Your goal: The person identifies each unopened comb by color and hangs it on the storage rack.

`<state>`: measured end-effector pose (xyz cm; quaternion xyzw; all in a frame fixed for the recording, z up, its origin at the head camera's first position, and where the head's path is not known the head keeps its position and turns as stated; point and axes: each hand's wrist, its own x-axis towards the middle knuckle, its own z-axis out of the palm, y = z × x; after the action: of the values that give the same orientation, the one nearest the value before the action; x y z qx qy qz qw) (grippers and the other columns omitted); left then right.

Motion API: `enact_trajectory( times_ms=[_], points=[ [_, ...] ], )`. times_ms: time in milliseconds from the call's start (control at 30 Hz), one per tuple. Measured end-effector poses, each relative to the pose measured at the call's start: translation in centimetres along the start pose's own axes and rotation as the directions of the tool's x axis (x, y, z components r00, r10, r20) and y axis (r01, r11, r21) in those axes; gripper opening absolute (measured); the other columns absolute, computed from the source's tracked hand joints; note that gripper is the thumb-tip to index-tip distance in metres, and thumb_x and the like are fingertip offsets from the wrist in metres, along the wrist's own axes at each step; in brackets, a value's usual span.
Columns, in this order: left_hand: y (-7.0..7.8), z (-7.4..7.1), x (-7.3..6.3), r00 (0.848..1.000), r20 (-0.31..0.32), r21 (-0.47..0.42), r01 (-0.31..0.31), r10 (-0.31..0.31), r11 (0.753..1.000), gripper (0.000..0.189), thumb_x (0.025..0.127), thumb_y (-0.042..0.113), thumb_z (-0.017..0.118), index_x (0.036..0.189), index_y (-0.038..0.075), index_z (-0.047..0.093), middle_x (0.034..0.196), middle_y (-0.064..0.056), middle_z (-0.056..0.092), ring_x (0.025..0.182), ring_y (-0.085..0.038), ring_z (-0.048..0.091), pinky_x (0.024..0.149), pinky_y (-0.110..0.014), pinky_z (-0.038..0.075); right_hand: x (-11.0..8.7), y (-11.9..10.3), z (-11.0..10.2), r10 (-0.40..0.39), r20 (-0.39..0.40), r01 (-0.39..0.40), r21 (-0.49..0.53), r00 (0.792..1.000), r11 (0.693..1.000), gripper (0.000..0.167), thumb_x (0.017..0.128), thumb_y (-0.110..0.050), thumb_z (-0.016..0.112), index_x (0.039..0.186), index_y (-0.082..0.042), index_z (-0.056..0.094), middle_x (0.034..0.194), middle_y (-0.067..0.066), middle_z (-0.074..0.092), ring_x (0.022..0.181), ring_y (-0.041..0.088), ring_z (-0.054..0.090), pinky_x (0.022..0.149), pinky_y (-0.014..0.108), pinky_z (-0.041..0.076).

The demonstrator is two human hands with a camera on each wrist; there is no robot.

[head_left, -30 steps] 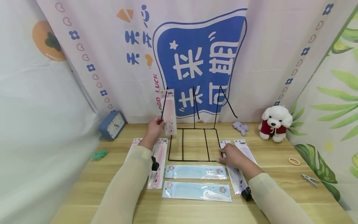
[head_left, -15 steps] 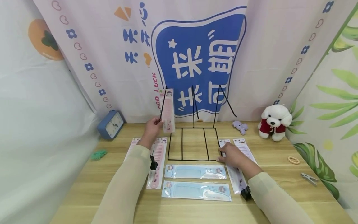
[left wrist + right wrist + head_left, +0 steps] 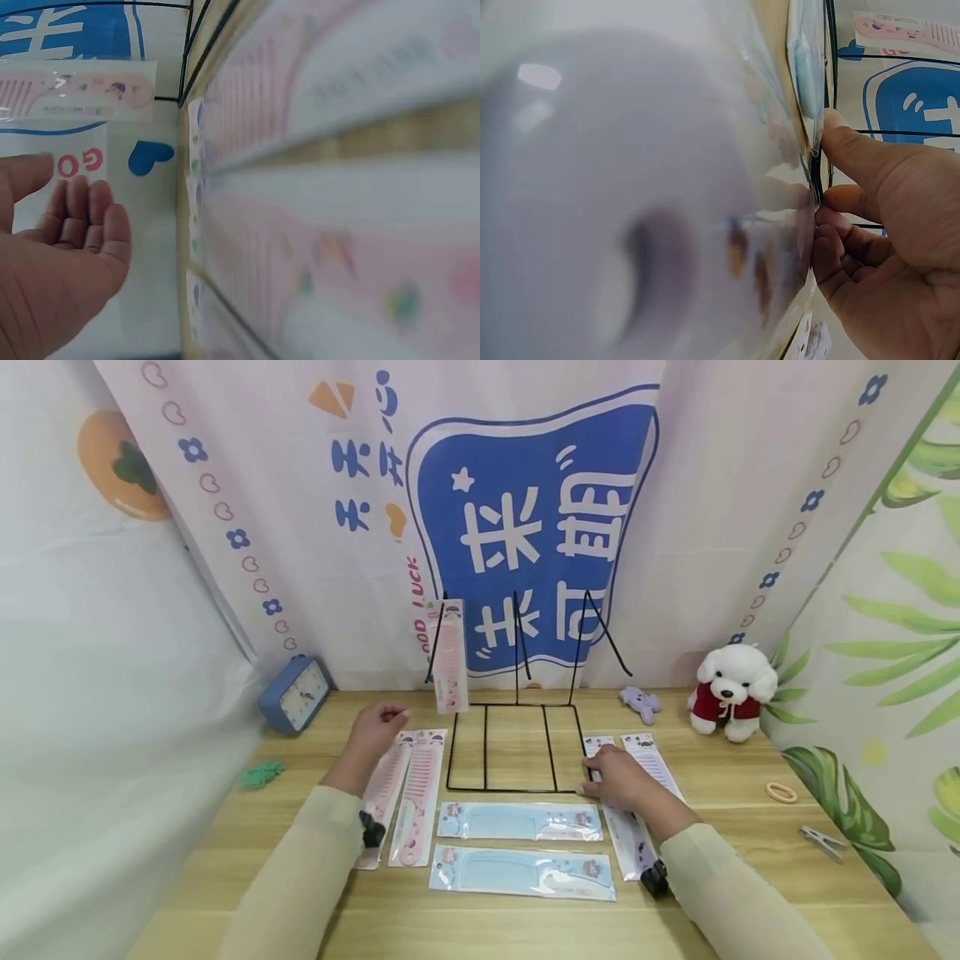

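Observation:
A black wire display rack with three upright hooks stands at mid-table. On its left hook hangs a packaged pink comb. My left hand is left of and below that comb, apart from it, fingers loosely curled and holding nothing. In the left wrist view the same hand has a gap between thumb and fingers. My right hand pinches the rack's front right corner, above a packaged purple comb. In the right wrist view, the thumb and fingers meet at the wire; a blurred package covers much of that view.
Two more packaged pink combs lie left of the rack, two packaged blue combs in front. Another purple comb package is at right. Around the edges are a blue clock, green clip, purple toy, plush dog, ring and clothespin.
My left hand has let go of the left hook and moved left and down, away from the hanging pink comb. My right hand keeps its grip on the rack's corner.

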<state>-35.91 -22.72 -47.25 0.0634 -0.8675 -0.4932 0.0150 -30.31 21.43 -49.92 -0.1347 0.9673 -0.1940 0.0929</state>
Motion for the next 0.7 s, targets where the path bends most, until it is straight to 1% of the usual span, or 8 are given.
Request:
enact_trajectory(
  times_ms=[67,133,233,300,367,533,633,700],
  points=[
    [-0.8,-1.3,-1.2,1.000,0.005,0.101,0.019,-0.020,0.995,0.039,0.110,0.023,0.063,0.140,-0.002,0.063,0.138,-0.025,0.065,0.128,-0.040,0.062,0.112,-0.054,0.054,0.1,-0.1,0.1,-0.001,-0.003,0.001,0.002,1.000,1.000,0.063,0.102,-0.030,0.080,0.151,0.004,0.060,0.153,0.032,0.056,0.144,0.053,0.052,0.120,0.064,0.045],
    [-1.5,-2.5,-2.3,0.998,0.010,0.206,0.060,-0.063,0.977,0.041,0.109,0.023,0.064,0.140,-0.004,0.062,0.139,-0.028,0.065,0.127,-0.043,0.062,0.110,-0.056,0.054,0.1,-0.2,0.2,0.003,-0.004,-0.003,0.003,1.000,1.000,0.063,0.102,-0.030,0.080,0.151,0.004,0.061,0.153,0.031,0.056,0.144,0.052,0.052,0.121,0.064,0.045],
    [-2.6,-4.0,-3.7,0.984,0.026,0.324,0.160,-0.178,0.932,0.050,0.107,0.026,0.067,0.143,-0.008,0.059,0.142,-0.033,0.062,0.128,-0.047,0.062,0.108,-0.058,0.055,0.1,-0.2,0.3,0.002,-0.002,-0.002,-0.001,1.000,1.000,0.064,0.102,-0.030,0.080,0.151,0.004,0.060,0.152,0.031,0.056,0.144,0.052,0.052,0.120,0.064,0.046],
    [-3.4,-4.7,-4.5,0.974,0.030,0.382,0.195,-0.223,0.903,0.055,0.104,0.026,0.071,0.141,-0.012,0.058,0.141,-0.036,0.062,0.125,-0.049,0.063,0.106,-0.059,0.055,0.0,-0.1,0.3,-0.001,0.002,0.001,-0.007,1.000,1.000,0.064,0.102,-0.030,0.080,0.151,0.004,0.060,0.151,0.031,0.057,0.143,0.052,0.053,0.120,0.064,0.046],
    [-3.9,-5.2,-5.3,0.972,0.018,0.441,0.204,-0.236,0.874,0.059,0.101,0.026,0.074,0.139,-0.016,0.058,0.138,-0.038,0.062,0.122,-0.050,0.064,0.107,-0.060,0.054,0.0,0.0,0.3,-0.001,0.001,0.001,-0.004,1.000,1.000,0.063,0.102,-0.030,0.080,0.151,0.004,0.060,0.151,0.031,0.057,0.143,0.052,0.053,0.120,0.064,0.046],
    [-4.7,-5.7,-6.6,0.975,-0.017,0.555,0.193,-0.220,0.809,0.067,0.095,0.024,0.079,0.136,-0.023,0.055,0.130,-0.042,0.059,0.116,-0.053,0.060,0.109,-0.065,0.050,-0.1,-0.2,0.2,0.009,0.003,-0.009,0.009,1.000,1.000,0.062,0.102,-0.029,0.079,0.151,0.005,0.060,0.151,0.031,0.056,0.143,0.053,0.052,0.121,0.065,0.045],
    [-4.7,-5.7,-7.0,0.973,-0.020,0.570,0.200,-0.230,0.797,0.067,0.095,0.022,0.079,0.136,-0.024,0.052,0.124,-0.040,0.059,0.111,-0.050,0.060,0.103,-0.064,0.052,-0.1,-0.2,0.0,0.017,0.002,-0.017,0.011,1.000,1.000,0.063,0.103,-0.029,0.079,0.152,0.005,0.059,0.152,0.032,0.056,0.144,0.053,0.052,0.121,0.065,0.045],
    [-4.7,-5.6,-7.2,0.967,-0.023,0.532,0.227,-0.254,0.816,0.061,0.097,0.020,0.077,0.133,-0.023,0.053,0.115,-0.036,0.063,0.101,-0.045,0.065,0.092,-0.057,0.059,-0.1,-0.1,0.0,0.017,-0.001,-0.017,0.006,1.000,1.000,0.064,0.102,-0.030,0.079,0.152,0.005,0.059,0.152,0.032,0.056,0.144,0.053,0.052,0.121,0.065,0.045]
  ],
)
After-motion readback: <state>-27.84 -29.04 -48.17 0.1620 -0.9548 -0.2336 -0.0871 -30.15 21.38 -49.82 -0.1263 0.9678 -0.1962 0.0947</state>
